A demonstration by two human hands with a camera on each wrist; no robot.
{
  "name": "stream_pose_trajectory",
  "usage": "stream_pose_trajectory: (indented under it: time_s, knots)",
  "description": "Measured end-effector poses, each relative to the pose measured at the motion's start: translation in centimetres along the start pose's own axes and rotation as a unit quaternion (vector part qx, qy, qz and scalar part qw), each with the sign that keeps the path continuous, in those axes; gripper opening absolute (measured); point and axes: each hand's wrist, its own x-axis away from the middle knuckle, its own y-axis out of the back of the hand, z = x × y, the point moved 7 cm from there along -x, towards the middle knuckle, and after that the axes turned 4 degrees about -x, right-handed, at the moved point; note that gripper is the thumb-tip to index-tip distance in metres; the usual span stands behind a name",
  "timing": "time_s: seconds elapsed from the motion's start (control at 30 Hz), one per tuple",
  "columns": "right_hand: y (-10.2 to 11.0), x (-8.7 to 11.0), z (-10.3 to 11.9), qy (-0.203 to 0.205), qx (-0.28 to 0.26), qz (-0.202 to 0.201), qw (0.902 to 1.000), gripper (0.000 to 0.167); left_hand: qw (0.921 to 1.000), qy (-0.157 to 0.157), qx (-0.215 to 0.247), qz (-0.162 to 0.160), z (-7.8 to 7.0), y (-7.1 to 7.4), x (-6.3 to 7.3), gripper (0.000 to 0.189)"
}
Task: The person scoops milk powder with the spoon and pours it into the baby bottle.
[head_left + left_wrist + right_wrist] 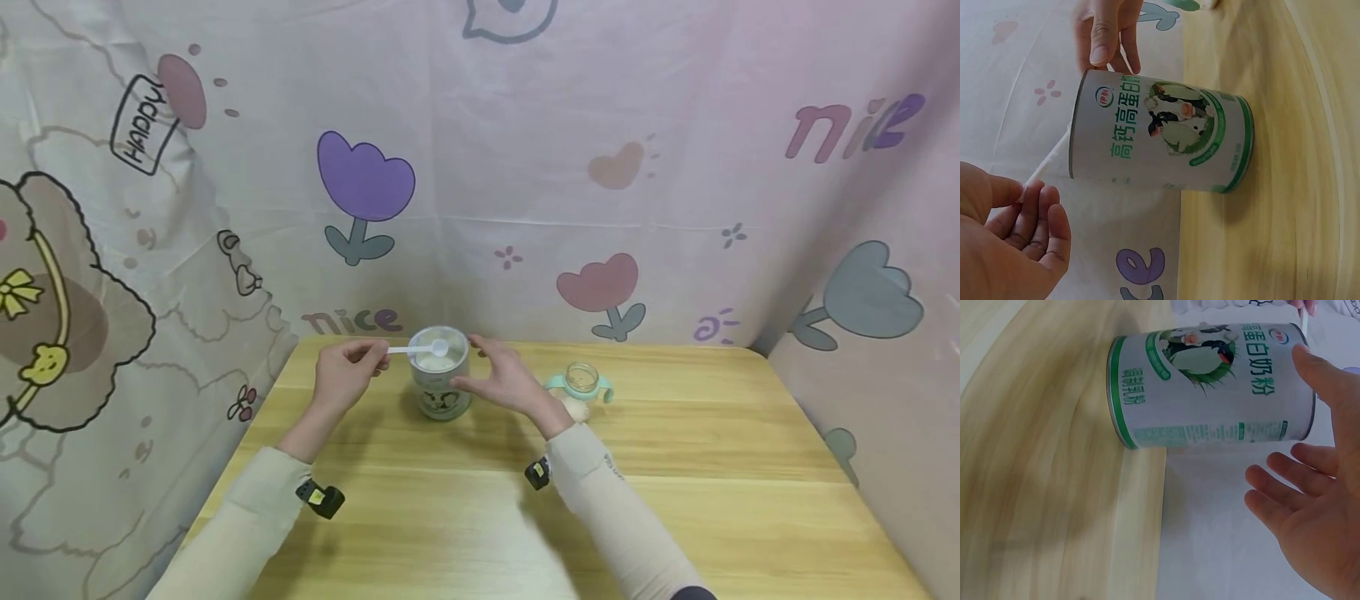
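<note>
A white milk powder can (442,400) with green trim and a cow picture stands upright near the back of the table, its top open. Pale powder shows inside it. My left hand (345,371) pinches the handle of a white scoop (408,350), whose bowl is over the can's mouth. In the left wrist view, the scoop's handle (1050,156) runs behind the can's rim. On the can's other side is my right hand (513,379), with its thumb (1319,369) against the can near the rim and the other fingers spread loosely.
A small clear bottle (582,379) with a mint-green two-handled collar stands right of the can, partly behind the right forearm. Beside it is a pale rounded item (576,408), partly hidden. Behind the wooden table (675,450) hangs a printed cloth (480,167).
</note>
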Motion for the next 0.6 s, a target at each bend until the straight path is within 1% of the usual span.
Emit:
stream_pose_trajectory:
  time_s: [0.17,0.23,0.33,0.43,0.6]
  knots:
    - [-0.3,-0.3,0.4,0.005,-0.006,0.003,1.0,0.089,0.9983,-0.023,-0.052,-0.01,0.0,0.0,-0.1,0.033]
    - [-0.4,-0.4,0.4,0.007,-0.006,0.002,1.0,0.088,0.9964,-0.032,-0.077,-0.015,-0.1,0.0,-0.1,0.032]
    - [-0.5,-0.5,0.4,0.009,-0.004,0.003,0.9999,0.087,0.9919,-0.053,-0.114,-0.019,-0.4,-0.3,-0.1,0.031]
    - [-0.6,-0.5,0.3,0.008,-0.003,0.003,1.0,0.086,0.987,-0.078,-0.139,-0.019,-0.9,-0.6,-0.1,0.03]
    - [-0.7,-0.6,0.4,0.011,-0.002,0.004,0.9999,0.084,0.9801,-0.119,-0.157,-0.024,-1.6,-1.4,-0.1,0.026]
